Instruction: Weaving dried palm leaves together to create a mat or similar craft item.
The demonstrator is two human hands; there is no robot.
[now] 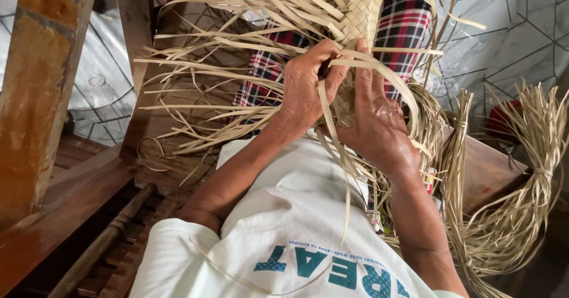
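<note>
A partly woven piece of pale straw strips [360,14] rests above my lap, with many loose strips [207,67] fanning out to the left. My left hand [305,87] pinches one strip just below the woven patch. My right hand [376,117] lies against the weave from the right, its fingers closed over several strips that curve past it. Under the work shows a red, black and white checked cloth [403,19] over my legs. My white shirt [284,238] fills the lower middle.
A tied bundle of long straw strips [521,203] lies on the right, partly over a brown wooden surface [486,173]. A wooden post [41,90] and wooden slats [118,238] stand at the left. Pale patterned tile floor [510,25] lies behind.
</note>
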